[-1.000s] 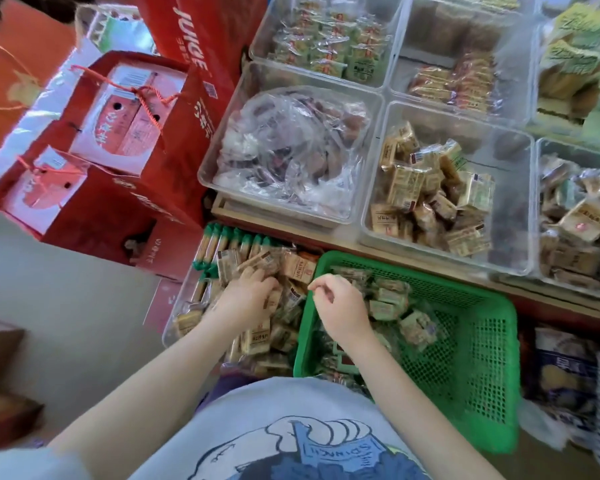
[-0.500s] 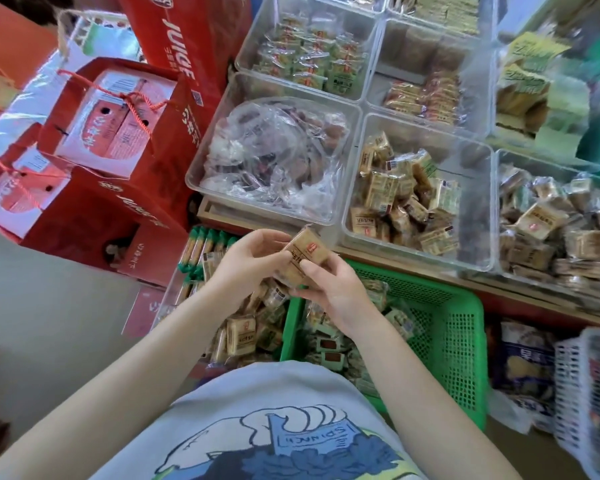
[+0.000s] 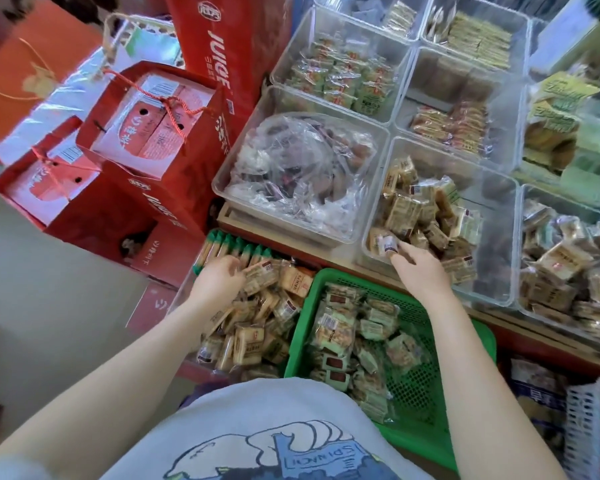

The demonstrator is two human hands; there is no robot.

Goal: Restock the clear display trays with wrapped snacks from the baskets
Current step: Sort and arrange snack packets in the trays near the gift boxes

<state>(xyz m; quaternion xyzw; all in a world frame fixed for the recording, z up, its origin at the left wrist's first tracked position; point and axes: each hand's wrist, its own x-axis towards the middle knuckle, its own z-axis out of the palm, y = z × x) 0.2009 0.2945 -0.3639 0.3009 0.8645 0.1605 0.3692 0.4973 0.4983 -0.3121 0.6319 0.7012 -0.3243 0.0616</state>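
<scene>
Display tray [image 3: 492, 299]: the clear tray just beyond the right fingers, half filled with tan wrapped snacks heaped toward its near-left side; its right part is bare plastic.
Green basket [image 3: 440, 344]: lies below and behind the right fingers, against the left basket, with green-and-white wrapped snacks piled in it.
Left basket [image 3: 253, 327]: under the left fingers, full of tan packets like those in the tray; it looks like the source for this tray.
Right hand [image 3: 421, 271]: half a second ago it met the left hand over the baskets, both on one tan packet; now it has reached forward over the tray's near-left corner.
Left hand [image 3: 219, 282]: has gone back down to the left basket, palm down, fingers curled over the topmost packets, thumb against one.
Carried snack [image 3: 387, 244]: a small tan packet with a white label, pinched at the right fingertips, just above the pile inside the tray and not yet let go.
Left pick [image 3: 262, 273]: the packet at the left fingertips; whether it is gripped or only touched I cannot tell.
Meaning: judged from this, one packet is about to land in the tray while the next is being fetched; the restock is mid-way, with plenty of room left.
</scene>
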